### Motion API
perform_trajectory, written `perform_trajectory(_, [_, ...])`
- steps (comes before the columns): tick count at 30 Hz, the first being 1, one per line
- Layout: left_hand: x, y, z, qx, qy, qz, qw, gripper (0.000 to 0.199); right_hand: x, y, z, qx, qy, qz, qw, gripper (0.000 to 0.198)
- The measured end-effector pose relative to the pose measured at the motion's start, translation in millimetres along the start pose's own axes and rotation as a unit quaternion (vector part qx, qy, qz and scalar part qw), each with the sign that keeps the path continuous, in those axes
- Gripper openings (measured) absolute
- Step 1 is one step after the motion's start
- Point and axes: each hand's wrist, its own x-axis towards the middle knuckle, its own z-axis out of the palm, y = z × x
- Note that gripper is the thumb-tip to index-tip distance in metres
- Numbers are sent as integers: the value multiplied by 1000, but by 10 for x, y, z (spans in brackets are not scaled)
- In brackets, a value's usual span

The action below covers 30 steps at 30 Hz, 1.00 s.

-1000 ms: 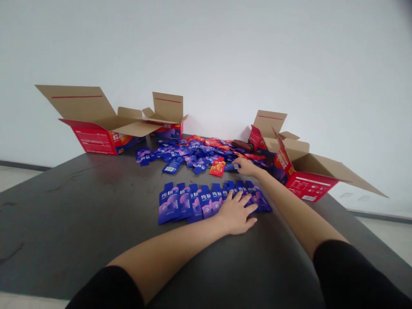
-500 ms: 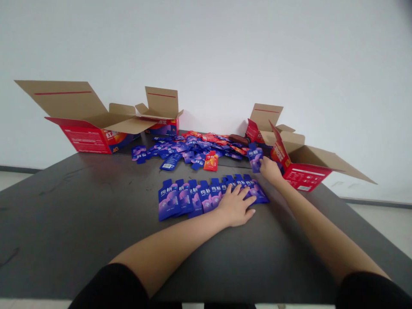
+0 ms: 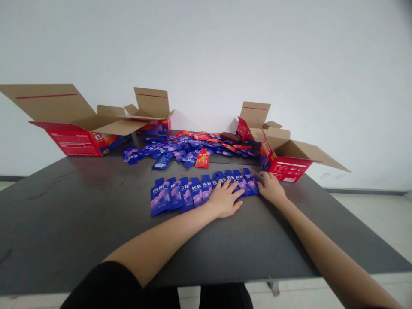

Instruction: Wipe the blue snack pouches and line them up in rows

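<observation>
A row of overlapping blue-and-purple sachets (image 3: 161,197) lies on the grey table, their narrow necks pointing away from me. My left hand (image 3: 225,199) rests on the middle-right part of this row, fingers spread flat, partly covering several sachets. At the row's right end, the last blue sachet (image 3: 250,182) overlaps its neighbour. The fingers of my right hand (image 3: 272,188) are closed at that sachet's right edge; the fingertips are partly blurred.
Behind the row spreads a loose heap of blue and red sachets (image 3: 180,148), with one red sachet (image 3: 202,159) at its front. Open red cartons stand at left (image 3: 77,141), back left (image 3: 157,127), back right (image 3: 243,127) and right (image 3: 291,169). A dark brown object (image 3: 230,137) lies behind the heap.
My right hand has brought the blue sachet down and toward me, onto the row's right end. My left hand stays spread on the row. The whole view has shifted slightly.
</observation>
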Motion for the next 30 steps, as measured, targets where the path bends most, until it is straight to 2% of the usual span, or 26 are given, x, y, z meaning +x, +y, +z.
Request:
perform_trajectory(2, [1, -3, 0, -3, 3, 2, 1000, 49, -34, -43, 38, 13, 24, -62, 998, 39])
perform_trajectory(4, [2, -5, 3, -4, 6, 3, 1000, 49, -83, -79, 80, 23, 8, -116, 993, 41])
perform_trajectory(6, [0, -5, 9, -4, 9, 1, 1000, 48, -117, -95, 98, 21, -14, -129, 991, 42])
perform_trajectory(9, [-10, -3, 21, -3, 19, -2, 1000, 49, -35, -103, 45, 23, 22, -101, 994, 40])
perform_trajectory(12, [-18, -3, 32, -1, 23, -1, 1000, 51, 311, -191, -54, 35, 45, -115, 992, 41])
perform_trajectory(15, [-18, -5, 35, -6, 20, 0, 1000, 52, 872, -426, -62, 24, -5, -174, 984, 39])
perform_trajectory(18, [-17, -10, 36, -19, 20, 0, 1000, 52, 1416, -700, 91, -10, -52, -201, 978, 30])
perform_trajectory(20, [-18, -15, 37, -29, 20, 0, 999, 52, 1655, -829, 245, -43, -82, -201, 975, 28])
perform_trajectory(25, [-25, -26, 44, -48, 29, 1, 998, 52, 1827, -962, 554, -129, -99, -175, 971, 30])
perform_trajectory(30, [-22, -26, 63, -47, 29, 1, 998, 52, 1808, -1085, 564, -159, -101, -166, 968, 30])
